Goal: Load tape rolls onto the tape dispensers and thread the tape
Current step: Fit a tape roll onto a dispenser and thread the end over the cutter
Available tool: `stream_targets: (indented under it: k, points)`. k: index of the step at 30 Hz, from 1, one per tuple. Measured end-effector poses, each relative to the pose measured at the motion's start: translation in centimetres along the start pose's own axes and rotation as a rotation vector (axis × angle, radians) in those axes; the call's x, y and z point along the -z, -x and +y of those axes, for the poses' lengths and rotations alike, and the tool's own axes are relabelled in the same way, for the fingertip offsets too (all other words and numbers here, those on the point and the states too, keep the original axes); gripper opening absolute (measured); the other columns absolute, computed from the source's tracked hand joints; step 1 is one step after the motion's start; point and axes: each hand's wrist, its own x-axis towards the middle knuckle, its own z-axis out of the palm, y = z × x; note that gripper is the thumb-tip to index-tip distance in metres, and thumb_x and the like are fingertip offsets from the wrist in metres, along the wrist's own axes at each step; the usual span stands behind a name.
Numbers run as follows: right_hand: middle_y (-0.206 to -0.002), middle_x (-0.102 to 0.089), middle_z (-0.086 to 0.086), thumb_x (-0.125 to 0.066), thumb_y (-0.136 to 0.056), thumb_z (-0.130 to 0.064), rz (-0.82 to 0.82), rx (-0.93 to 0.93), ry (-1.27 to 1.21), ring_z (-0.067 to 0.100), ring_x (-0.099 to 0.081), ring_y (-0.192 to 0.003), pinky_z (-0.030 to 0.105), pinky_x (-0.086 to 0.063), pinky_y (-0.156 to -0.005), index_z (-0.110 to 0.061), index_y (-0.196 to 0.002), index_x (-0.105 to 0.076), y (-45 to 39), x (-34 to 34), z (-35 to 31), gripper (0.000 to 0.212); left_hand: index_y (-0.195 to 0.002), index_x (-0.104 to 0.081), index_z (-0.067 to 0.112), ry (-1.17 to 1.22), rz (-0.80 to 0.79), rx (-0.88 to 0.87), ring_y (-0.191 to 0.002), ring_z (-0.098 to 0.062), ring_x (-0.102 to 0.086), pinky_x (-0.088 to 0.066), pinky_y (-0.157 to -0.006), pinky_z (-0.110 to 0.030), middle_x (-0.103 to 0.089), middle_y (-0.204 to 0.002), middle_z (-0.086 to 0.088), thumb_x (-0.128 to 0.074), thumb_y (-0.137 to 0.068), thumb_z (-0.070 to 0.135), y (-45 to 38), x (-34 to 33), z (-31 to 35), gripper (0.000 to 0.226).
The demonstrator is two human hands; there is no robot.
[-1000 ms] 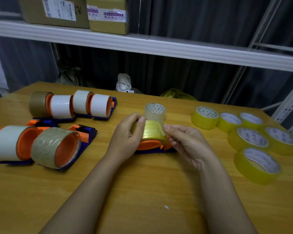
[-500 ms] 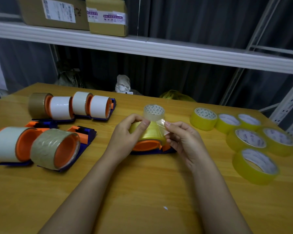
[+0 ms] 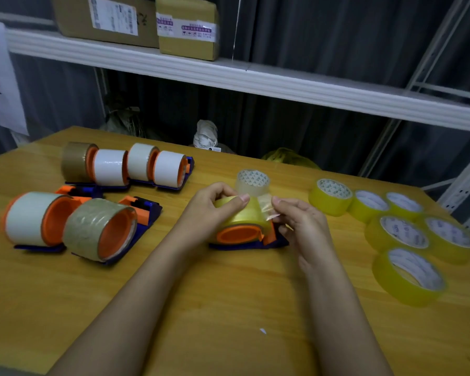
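The yellow tape roll [image 3: 242, 213] sits on the orange hub of a blue dispenser [image 3: 248, 241], a little to 1 o'clock from the middle of the wooden table [image 3: 228, 308]. The left hand [image 3: 209, 210] is curled over the top of the roll and holds it steady, thumb on the upper edge. The right hand [image 3: 300, 221] pinches the free tape end [image 3: 266, 208], peeled a short way off toward 3 o'clock. I judge the film thin, light and very sticky; it will fold on itself or tear if pulled sideways, so it is better taken at the very tip, with both corners, and drawn flat. The roll itself is stiff and turns easily on the hub (so it needs the holding hand). Just behind, at 12 o'clock, stands a clear tape roll [image 3: 253, 183], touching or nearly touching the yellow one; it could catch the sticky end. At 3 o'clock lie six spare yellow rolls [image 3: 402, 234], well apart from the hands. At 9 to 10 o'clock rest loaded dispensers [image 3: 98, 229] with white and brown tape, not in the way.
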Motion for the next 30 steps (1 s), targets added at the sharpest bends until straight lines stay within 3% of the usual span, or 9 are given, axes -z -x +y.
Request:
stream_targets:
  k: [4,6,8,11,14,20,30]
  points:
    - [-0.064,-0.069,-0.003,-0.072,-0.084,-0.016,0.023,0.038,0.066,0.009,-0.062,-0.065,0.024,-0.047,-0.067,-0.012,-0.074,-0.070,0.0,0.4,0.0,0.010,-0.086,-0.064,0.029,0.012,-0.021,0.013,-0.088,-0.013,-0.063,-0.048,-0.071,-0.027,-0.064,-0.096,0.006,-0.058,-0.068,0.069,0.0,0.3,-0.1,0.044]
    - [-0.059,-0.068,-0.009,-0.070,-0.085,-0.013,0.046,0.069,0.082,0.000,-0.064,-0.061,0.010,-0.046,-0.059,-0.008,-0.075,-0.068,0.0,0.6,-0.2,0.011,-0.087,-0.064,0.029,0.006,-0.017,0.010,-0.089,-0.012,-0.062,-0.046,-0.071,-0.026,-0.064,-0.096,0.006,-0.059,-0.073,0.064,0.0,0.3,0.0,0.038]
    - [-0.058,-0.066,-0.015,-0.069,-0.086,-0.012,0.085,0.094,0.102,-0.008,-0.060,-0.058,0.006,-0.043,-0.053,-0.009,-0.075,-0.066,-0.2,1.0,-0.3,0.011,-0.086,-0.064,0.027,0.001,-0.002,0.009,-0.089,-0.010,-0.062,-0.047,-0.073,-0.025,-0.065,-0.097,0.005,-0.061,-0.076,0.060,-0.1,0.3,0.0,0.035]
    - [-0.071,-0.066,-0.011,-0.070,-0.085,-0.017,0.119,0.072,0.132,0.001,-0.057,-0.073,0.018,-0.039,-0.064,-0.011,-0.077,-0.067,-0.7,1.6,0.0,0.011,-0.084,-0.065,0.028,0.008,0.010,0.014,-0.084,-0.003,-0.063,-0.048,-0.074,-0.024,-0.067,-0.100,0.006,-0.062,-0.079,0.059,-0.1,0.4,0.0,0.032]
    - [-0.076,-0.066,-0.008,-0.071,-0.085,-0.019,0.136,0.050,0.143,0.003,-0.056,-0.077,0.020,-0.037,-0.066,-0.011,-0.079,-0.068,-0.9,1.8,0.3,0.010,-0.084,-0.064,0.029,0.018,0.009,0.017,-0.082,0.002,-0.062,-0.046,-0.072,-0.021,-0.067,-0.100,0.007,-0.060,-0.078,0.059,0.0,0.4,0.0,0.031]
    - [-0.079,-0.066,-0.004,-0.072,-0.083,-0.021,0.231,0.033,0.142,0.012,-0.057,-0.083,0.025,-0.038,-0.068,-0.016,-0.075,-0.069,-1.6,3.0,0.4,0.011,-0.083,-0.064,0.027,0.051,0.036,0.021,-0.083,-0.009,-0.061,-0.041,-0.069,-0.024,-0.062,-0.088,0.008,-0.060,-0.080,0.056,-0.2,0.8,-0.5,0.030]
    - [-0.078,-0.066,-0.005,-0.073,-0.083,-0.022,0.273,0.070,0.085,0.011,-0.056,-0.081,0.025,-0.041,-0.071,-0.018,-0.072,-0.068,-1.5,2.8,0.6,0.013,-0.096,-0.063,0.027,0.107,-0.014,0.005,-0.090,-0.014,-0.060,-0.043,-0.072,-0.025,-0.060,-0.101,0.000,-0.052,-0.080,0.047,-0.4,1.7,-1.2,0.029]
